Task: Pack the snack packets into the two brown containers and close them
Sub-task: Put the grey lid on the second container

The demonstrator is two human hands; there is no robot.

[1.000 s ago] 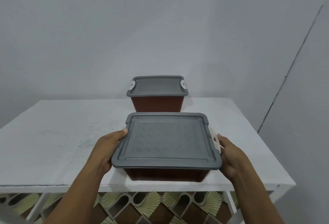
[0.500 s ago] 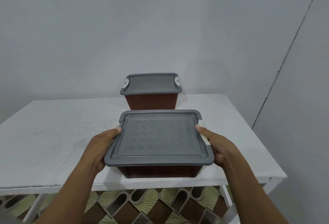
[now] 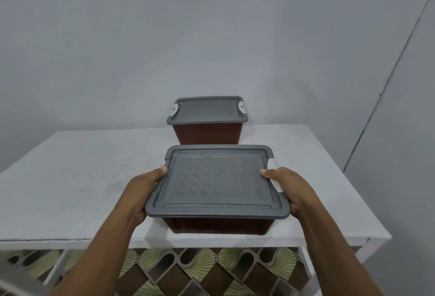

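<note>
The near brown container (image 3: 216, 225), grey lid (image 3: 216, 182) seated, sits at the table's (image 3: 82, 178) front edge, right of centre. The left hand (image 3: 138, 192) grips its left side, thumb on the lid rim. The right hand (image 3: 292, 189) grips its right side, thumb beside the white latch (image 3: 275, 184). The remaining fingers curl beneath the rim, hidden. The far brown container (image 3: 207, 134), also lidded, stands at the back edge.

The near container (image 3: 216, 225) sat at the near edge of the table (image 3: 82, 178), right of centre, near lid (image 3: 216, 178) on top. Just behind it, by the far edge, stood the far container (image 3: 207, 134), far lid (image 3: 207, 109) on top. The left hand (image 3: 141, 192) gripped the near container's left side, the right hand (image 3: 292, 189) its right side.
</note>
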